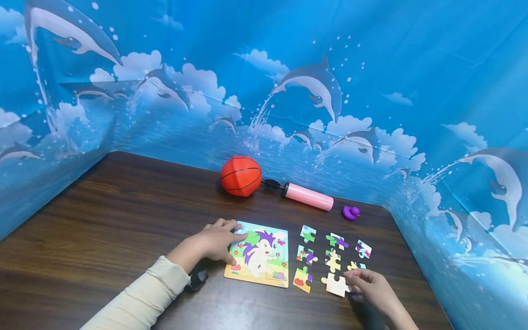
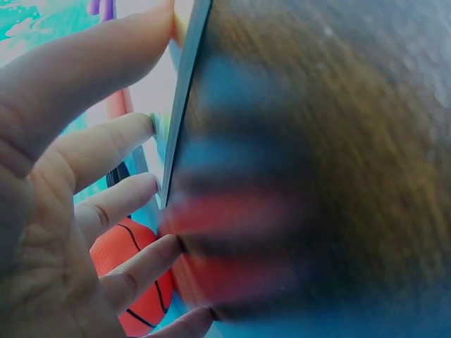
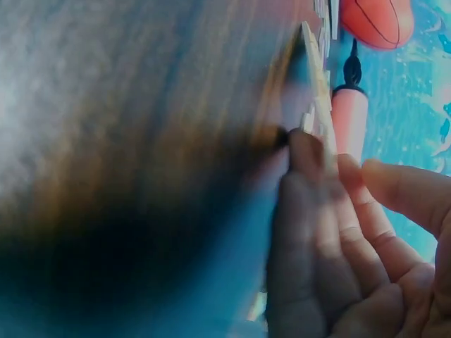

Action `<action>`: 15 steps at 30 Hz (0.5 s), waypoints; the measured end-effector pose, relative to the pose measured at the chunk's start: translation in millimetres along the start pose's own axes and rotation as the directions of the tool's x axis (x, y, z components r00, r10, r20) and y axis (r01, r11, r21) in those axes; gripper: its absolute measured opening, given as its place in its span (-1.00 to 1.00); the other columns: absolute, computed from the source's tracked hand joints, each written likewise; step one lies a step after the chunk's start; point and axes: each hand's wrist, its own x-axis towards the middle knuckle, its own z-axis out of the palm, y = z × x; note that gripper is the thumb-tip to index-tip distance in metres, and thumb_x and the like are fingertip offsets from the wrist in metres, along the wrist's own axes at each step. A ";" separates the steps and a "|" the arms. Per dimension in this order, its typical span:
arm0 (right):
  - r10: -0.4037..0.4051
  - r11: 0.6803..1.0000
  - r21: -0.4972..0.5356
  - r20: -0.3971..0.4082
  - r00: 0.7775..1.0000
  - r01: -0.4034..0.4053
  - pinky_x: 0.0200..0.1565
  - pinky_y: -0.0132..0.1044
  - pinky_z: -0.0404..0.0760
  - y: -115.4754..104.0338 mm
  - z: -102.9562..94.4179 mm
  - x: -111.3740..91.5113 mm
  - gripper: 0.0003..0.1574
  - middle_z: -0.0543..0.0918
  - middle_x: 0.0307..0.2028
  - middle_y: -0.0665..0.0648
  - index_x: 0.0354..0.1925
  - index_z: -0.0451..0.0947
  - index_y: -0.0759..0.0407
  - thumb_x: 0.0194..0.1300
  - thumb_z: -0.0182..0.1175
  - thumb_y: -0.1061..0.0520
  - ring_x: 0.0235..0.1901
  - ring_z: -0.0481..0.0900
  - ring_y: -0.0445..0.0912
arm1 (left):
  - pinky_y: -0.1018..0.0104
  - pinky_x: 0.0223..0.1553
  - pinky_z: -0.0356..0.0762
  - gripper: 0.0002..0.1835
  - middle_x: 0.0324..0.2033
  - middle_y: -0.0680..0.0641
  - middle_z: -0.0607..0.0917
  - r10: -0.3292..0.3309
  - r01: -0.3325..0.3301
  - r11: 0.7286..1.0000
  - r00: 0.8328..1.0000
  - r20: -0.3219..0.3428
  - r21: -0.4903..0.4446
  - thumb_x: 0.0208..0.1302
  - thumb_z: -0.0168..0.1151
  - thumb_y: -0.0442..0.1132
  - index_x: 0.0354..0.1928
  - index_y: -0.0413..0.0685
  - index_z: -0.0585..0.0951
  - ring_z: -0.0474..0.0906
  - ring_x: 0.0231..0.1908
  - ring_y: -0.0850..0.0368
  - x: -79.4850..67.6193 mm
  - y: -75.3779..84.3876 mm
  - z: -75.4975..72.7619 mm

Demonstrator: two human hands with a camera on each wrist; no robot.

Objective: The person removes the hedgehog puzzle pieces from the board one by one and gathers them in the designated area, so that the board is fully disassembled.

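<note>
A square puzzle board (image 1: pixel 257 276) with a purple hedgehog picture lies on the table. My left hand (image 1: pixel 218 240) rests on its left side, fingers spread and thumb near the lower left corner. In the left wrist view the fingertips (image 2: pixel 144 127) meet the board's edge. My right hand (image 1: pixel 373 291) holds a mostly pale cream jigsaw piece (image 1: pixel 336 285) by its right edge, at the bottom of a group of loose pieces. In the right wrist view this piece (image 3: pixel 318 88) stands edge-on, slightly tilted, its near end among the fingers.
Several other jigsaw pieces (image 1: pixel 303 279) lie between the board and my right hand. Behind them are a red ball (image 1: pixel 241 176), a pink hand pump (image 1: pixel 309 196) and a purple rubber duck (image 1: pixel 350 212). A dark object (image 1: pixel 198 279) sits by my left wrist. A blue dolphin curtain (image 1: pixel 264 91) borders the table.
</note>
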 end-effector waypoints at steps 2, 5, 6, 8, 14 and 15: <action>0.015 0.998 -0.067 -0.066 0.998 -0.019 -0.31 -0.21 0.67 -4.4 3.7 -0.4 -0.66 0.71 -0.27 0.14 -0.07 0.59 0.46 0.48 0.09 0.16 -0.30 0.66 -0.05 | -0.19 0.27 0.23 -0.17 0.41 -0.08 0.28 0.002 -0.002 1.000 1.000 -0.002 -0.001 0.03 0.54 0.05 0.39 0.24 0.45 0.14 0.33 -0.14 -0.3 0.1 0.3; -0.024 0.967 -0.256 -0.126 0.992 -0.009 -0.25 -0.13 0.62 -10.9 6.0 -0.4 -0.71 0.71 -0.30 0.11 -0.11 0.65 0.31 0.47 0.09 0.14 -0.29 0.65 -0.05 | -0.18 0.27 0.23 -0.18 0.40 -0.07 0.29 0.006 -0.006 1.000 1.000 -0.004 -0.001 0.04 0.54 0.04 0.40 0.22 0.45 0.14 0.32 -0.13 -1.1 0.5 -0.4; -0.039 0.946 -0.324 -0.140 0.989 -0.009 -0.22 -0.07 0.61 -13.4 6.1 -0.4 -0.71 0.73 -0.27 0.10 -0.12 0.67 0.26 0.47 0.10 0.09 -0.26 0.66 -0.02 | -0.18 0.27 0.23 -0.18 0.39 -0.07 0.29 0.008 -0.008 1.000 1.000 -0.004 -0.004 0.04 0.54 0.03 0.40 0.22 0.45 0.14 0.32 -0.13 -1.4 0.8 -0.7; -0.087 0.894 -0.447 -0.160 0.983 0.007 -0.14 0.05 0.58 -18.1 6.1 -0.8 -0.72 0.75 -0.21 0.10 -0.13 0.69 0.16 0.47 0.12 0.03 -0.17 0.68 0.05 | -0.18 0.27 0.23 -0.18 0.39 -0.07 0.29 0.008 -0.008 1.000 1.000 -0.003 -0.009 0.04 0.54 0.03 0.40 0.21 0.45 0.14 0.32 -0.14 -1.4 1.7 -1.0; -0.242 0.830 -0.544 -0.157 0.958 0.120 0.03 0.26 0.47 -45.3 23.7 2.9 -0.77 0.70 -0.01 0.15 -0.06 0.70 0.06 0.40 0.21 0.04 0.09 0.57 0.19 | -0.17 0.27 0.22 -0.18 0.39 -0.08 0.29 0.010 -0.010 1.000 1.000 0.002 -0.011 0.05 0.53 0.02 0.40 0.20 0.45 0.14 0.32 -0.14 -1.1 2.5 -1.7; -0.271 0.824 -0.544 -0.133 0.953 0.158 0.11 0.31 0.39 -50.3 30.2 4.5 -0.77 0.66 0.08 0.16 -0.04 0.69 0.04 0.37 0.25 0.05 0.19 0.48 0.22 | -0.17 0.27 0.22 -0.18 0.39 -0.07 0.29 0.009 -0.009 1.000 1.000 0.002 -0.009 0.05 0.53 0.02 0.40 0.20 0.45 0.14 0.32 -0.14 -1.0 2.5 -1.7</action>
